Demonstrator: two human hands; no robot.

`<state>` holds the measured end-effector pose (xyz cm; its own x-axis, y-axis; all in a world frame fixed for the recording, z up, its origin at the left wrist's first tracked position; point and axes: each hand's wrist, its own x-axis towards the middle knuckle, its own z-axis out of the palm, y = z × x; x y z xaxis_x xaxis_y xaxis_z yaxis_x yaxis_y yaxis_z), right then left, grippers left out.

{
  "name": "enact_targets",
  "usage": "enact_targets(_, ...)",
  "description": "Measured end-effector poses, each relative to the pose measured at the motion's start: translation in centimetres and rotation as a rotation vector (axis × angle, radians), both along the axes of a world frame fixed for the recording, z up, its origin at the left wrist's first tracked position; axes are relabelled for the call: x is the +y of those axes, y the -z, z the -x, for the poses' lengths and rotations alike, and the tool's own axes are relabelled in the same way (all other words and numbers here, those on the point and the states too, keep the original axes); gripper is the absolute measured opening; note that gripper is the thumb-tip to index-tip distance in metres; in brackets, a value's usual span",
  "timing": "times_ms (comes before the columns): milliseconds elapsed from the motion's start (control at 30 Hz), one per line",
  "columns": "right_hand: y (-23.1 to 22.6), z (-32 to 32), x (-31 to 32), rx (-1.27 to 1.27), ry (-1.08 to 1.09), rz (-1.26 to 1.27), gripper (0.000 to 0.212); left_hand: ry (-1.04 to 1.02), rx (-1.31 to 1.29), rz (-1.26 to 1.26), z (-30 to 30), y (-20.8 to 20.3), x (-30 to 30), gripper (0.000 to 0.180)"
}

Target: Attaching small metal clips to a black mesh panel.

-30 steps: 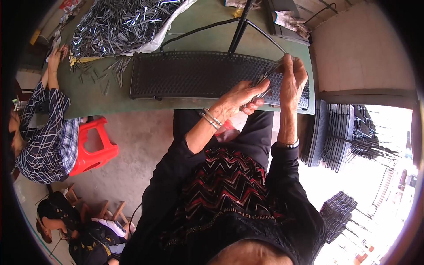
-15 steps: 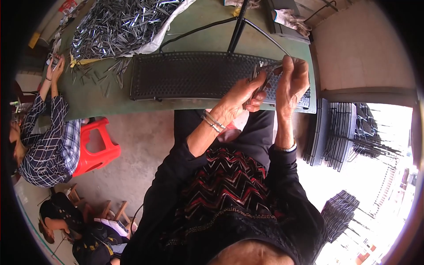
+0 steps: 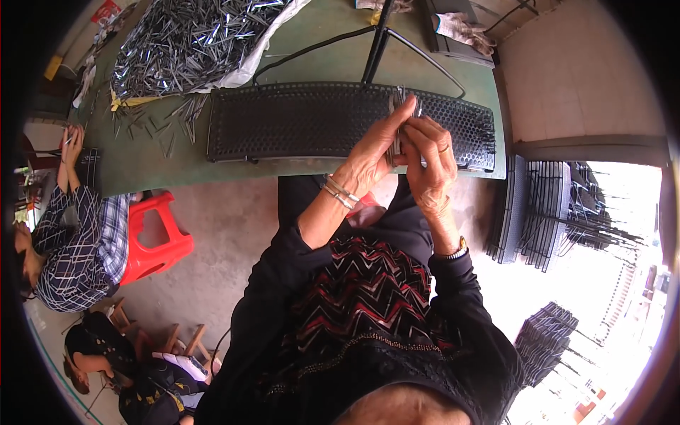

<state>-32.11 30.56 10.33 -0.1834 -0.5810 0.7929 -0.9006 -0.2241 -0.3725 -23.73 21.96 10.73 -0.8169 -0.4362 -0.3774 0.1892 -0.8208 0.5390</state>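
Note:
My left hand (image 3: 375, 147) is wrapped round a bundle of thin, shiny dark metal strips (image 3: 398, 95), their ends poking up past the thumb. Against the bundle's right side, my right hand (image 3: 431, 159) has its fingers closed at the strips; its fingertips are partly hidden. Both hands hover over the near edge of a long black perforated metal panel (image 3: 297, 122), which lies across the table. At the panel's right end, the holes look more crowded with small dark pieces (image 3: 479, 133), too small to make out singly.
A heap of metal strips (image 3: 198, 46) lies on a white sack at the far left, with loose strips (image 3: 166, 127) beside it. A black frame (image 3: 375, 53) rises behind the panel. Left are a seated person (image 3: 71, 255) and a red stool (image 3: 161, 237). Black racks (image 3: 545, 212) stand right.
My right hand has moved left from the panel's right end to the bundle in my left hand. The left hand has shifted slightly. The seated person's hands have moved nearer to their body.

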Motion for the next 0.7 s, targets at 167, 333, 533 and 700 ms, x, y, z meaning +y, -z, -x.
enact_targets(167,-0.7,-0.7,1.3,0.027,-0.025,-0.178,0.019,-0.075,-0.100,-0.003,-0.1,0.1,-0.3,0.020)
enact_targets(333,-1.7,1.5,0.1,-0.884,-0.061,-0.149,0.045,0.010,-0.127,0.109,-0.2,1.2,0.1,0.024)
enact_targets(533,-0.6,4.7,-3.3,-1.042,-0.459,-0.339,0.062,0.140,0.041,-0.113,-0.5,1.2,2.1,0.024)
enact_targets(700,0.4,4.0,-3.4,-1.189,-0.586,-0.539,0.074,0.187,0.172,-0.176,-0.6,2.0,2.1,0.022)
